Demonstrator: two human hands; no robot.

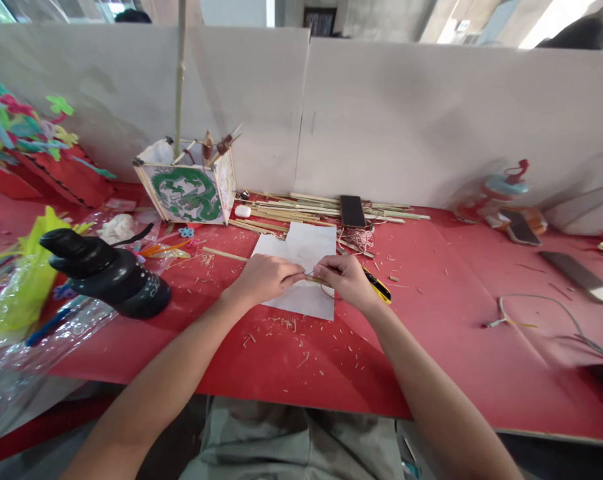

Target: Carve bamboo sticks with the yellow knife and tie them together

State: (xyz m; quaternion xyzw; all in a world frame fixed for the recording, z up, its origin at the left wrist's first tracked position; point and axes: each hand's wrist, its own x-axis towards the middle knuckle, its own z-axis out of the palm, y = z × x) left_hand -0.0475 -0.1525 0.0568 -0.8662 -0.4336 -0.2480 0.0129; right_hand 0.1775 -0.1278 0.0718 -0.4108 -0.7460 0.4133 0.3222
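We pinch the thin stick (317,280) over the white paper (308,303) on the bench (261,360), left hand (266,279) and right hand (348,277) nearly closed at opposite ends, seemingly to steady it while handling the fine string (327,295).

Bare left hand (266,277) and bare right hand (348,277), slim left forearm (166,380) and right forearm (431,380), both uncovered, pale grey-green garment (261,443) over the lap, plain soft-looking cloth, loose wrinkles, shadowed creases, a line running down near its middle, garment type unclear.
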